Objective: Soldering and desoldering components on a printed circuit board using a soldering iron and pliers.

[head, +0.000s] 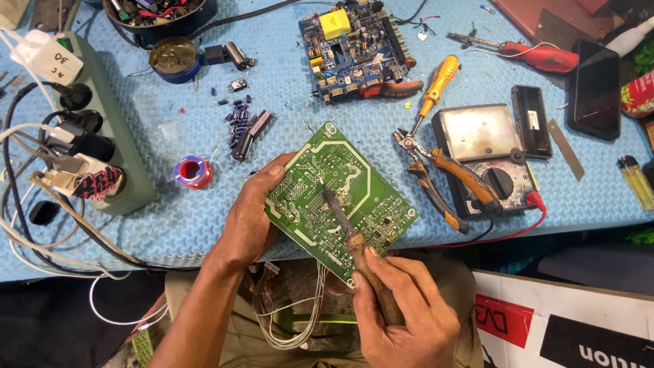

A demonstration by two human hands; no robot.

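My left hand (251, 217) grips the left edge of a green circuit board (371, 197), holding it tilted over the table's front edge, solder side up. My right hand (398, 310) is closed around the wooden handle of a soldering iron (340, 217). The iron's dark tip touches the board near its middle. A bundle of white wires (289, 320) hangs from the board's underside over my lap.
A blue mat (170, 129) covers the table. On it lie a blue circuit board (354, 48), a solder spool (192, 170), loose capacitors (242, 123), orange pliers (436, 177), a yellow screwdriver (436, 82), a multimeter (487, 160), a phone (595, 88), a lighter (637, 180), a power strip (102, 129).
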